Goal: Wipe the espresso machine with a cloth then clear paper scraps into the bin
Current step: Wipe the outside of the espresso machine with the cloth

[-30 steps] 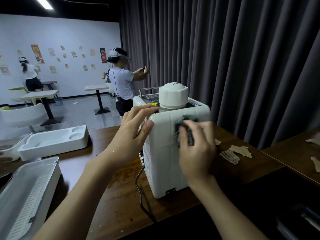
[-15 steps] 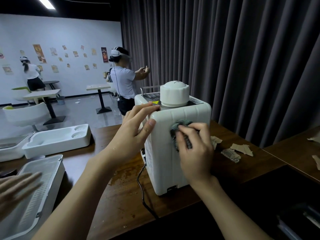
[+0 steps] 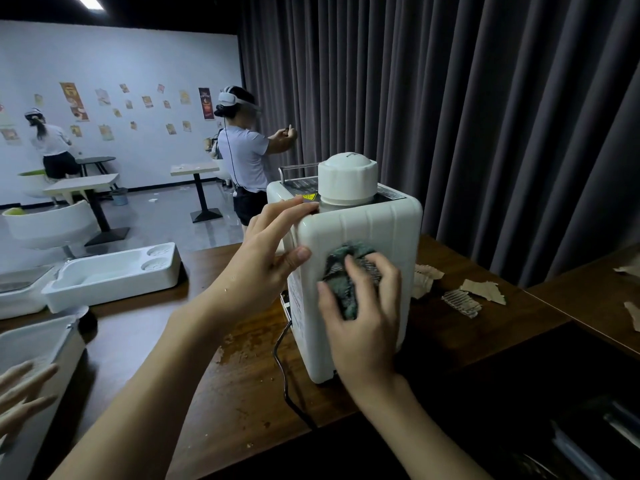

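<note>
White espresso machine on tabletop, right hand clutching a cloth against it — left hand straight-fingered, bracing its top corner, paper scraps just beside.

White espresso machine, grey-green cloth, brown scraps.

Single camera, worn on my head.
It faces forward and down, close over my left hand, right hand and the bench.

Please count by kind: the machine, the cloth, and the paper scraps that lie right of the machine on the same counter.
machine: 1
cloth: 1
paper scraps: 3
total: 5
</note>
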The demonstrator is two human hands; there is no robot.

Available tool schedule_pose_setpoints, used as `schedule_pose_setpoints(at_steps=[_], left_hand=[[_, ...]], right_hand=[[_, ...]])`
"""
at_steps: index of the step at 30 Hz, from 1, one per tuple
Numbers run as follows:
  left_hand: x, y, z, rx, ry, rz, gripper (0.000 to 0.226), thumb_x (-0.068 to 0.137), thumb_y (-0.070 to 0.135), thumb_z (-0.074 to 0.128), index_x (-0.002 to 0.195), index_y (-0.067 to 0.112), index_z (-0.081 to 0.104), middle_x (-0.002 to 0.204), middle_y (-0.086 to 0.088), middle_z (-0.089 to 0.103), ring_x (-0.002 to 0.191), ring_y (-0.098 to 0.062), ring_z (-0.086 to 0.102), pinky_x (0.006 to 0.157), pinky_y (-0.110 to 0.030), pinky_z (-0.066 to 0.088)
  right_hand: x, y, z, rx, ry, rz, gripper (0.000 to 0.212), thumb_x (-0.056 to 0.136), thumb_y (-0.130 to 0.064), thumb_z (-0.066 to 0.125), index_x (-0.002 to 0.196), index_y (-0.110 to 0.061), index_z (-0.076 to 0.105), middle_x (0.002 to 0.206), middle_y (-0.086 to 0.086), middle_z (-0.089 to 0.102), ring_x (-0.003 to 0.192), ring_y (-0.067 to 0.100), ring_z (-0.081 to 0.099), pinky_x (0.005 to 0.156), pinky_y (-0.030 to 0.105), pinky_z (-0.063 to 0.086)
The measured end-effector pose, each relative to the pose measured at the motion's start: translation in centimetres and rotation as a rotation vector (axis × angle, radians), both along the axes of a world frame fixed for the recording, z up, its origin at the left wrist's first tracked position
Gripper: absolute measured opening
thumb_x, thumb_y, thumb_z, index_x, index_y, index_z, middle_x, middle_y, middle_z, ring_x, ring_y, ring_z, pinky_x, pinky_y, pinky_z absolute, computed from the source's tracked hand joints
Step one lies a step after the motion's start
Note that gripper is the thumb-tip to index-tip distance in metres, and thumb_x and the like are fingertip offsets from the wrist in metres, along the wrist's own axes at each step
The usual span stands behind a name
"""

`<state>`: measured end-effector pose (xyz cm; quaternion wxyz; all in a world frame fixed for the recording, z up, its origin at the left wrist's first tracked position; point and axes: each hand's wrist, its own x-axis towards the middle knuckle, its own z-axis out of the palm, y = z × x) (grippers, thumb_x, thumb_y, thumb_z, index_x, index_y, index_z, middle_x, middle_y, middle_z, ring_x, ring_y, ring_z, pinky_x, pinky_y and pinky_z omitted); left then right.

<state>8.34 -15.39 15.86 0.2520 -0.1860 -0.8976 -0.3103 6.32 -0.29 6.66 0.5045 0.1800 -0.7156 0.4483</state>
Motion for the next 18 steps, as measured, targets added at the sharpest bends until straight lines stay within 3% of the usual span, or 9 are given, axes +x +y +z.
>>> schedule_pose_setpoints(at_steps=[6,8,11,16,18], left_hand=[[0.3,0.2,0.1,0.008,-0.016,0.006,0.061,0.096,0.047,0.048,0.15,0.02,0.04,0.151,0.002,0.035,0.146,-0.02,0.027,0.117,-0.054,0.031],[0.2,0.3,0.2,0.016,-0.011,0.014,0.056,0.098,0.04,0.051,0.149,0.022,0.041,0.151,0.003,0.035,0.147,-0.018,0.027,0.119,-0.052,0.029],[0.3,0.5,0.2,0.011,-0.003,0.037,0.051,0.1,0.019,0.056,0.148,0.024,0.041,0.151,0.004,0.036,0.147,-0.016,0.027,0.118,-0.049,0.032],[0.5,2.2,0.8,-0.032,-0.007,0.091,0.049,0.098,0.026,0.058,0.145,0.027,0.044,0.146,0.006,0.038,0.142,-0.02,0.03,0.116,-0.047,0.034],[0.4,2.9,0.9,-0.045,-0.001,0.121,0.049,0.097,0.019,0.06,0.143,0.025,0.045,0.143,0.007,0.038,0.14,-0.02,0.031,0.117,-0.048,0.032]], right_hand=[[-0.6,0.5,-0.9,0.162,0.111,0.028,0.034,0.092,-0.023,0.067,0.121,-0.005,0.067,0.12,0.016,0.057,0.115,0.028,0.056,0.1,0.031,0.048],[-1.5,1.8,-0.8,0.192,0.129,0.016,0.033,0.09,-0.018,0.069,0.119,-0.004,0.067,0.118,0.018,0.058,0.114,0.03,0.057,0.1,0.034,0.049],[-2.7,3.5,-0.7,0.132,0.106,-0.008,0.034,0.086,-0.014,0.073,0.117,-0.001,0.068,0.118,0.019,0.059,0.114,0.029,0.056,0.101,0.033,0.048],[-4.5,6.4,0.0,-0.066,0.006,-0.028,0.035,0.085,-0.013,0.073,0.117,0.0,0.067,0.117,0.02,0.056,0.114,0.024,0.053,0.103,0.022,0.041],[-4.6,6.5,0.1,-0.092,-0.017,-0.006,0.036,0.085,-0.013,0.073,0.117,0.001,0.067,0.117,0.02,0.055,0.116,0.018,0.049,0.105,0.016,0.037]])
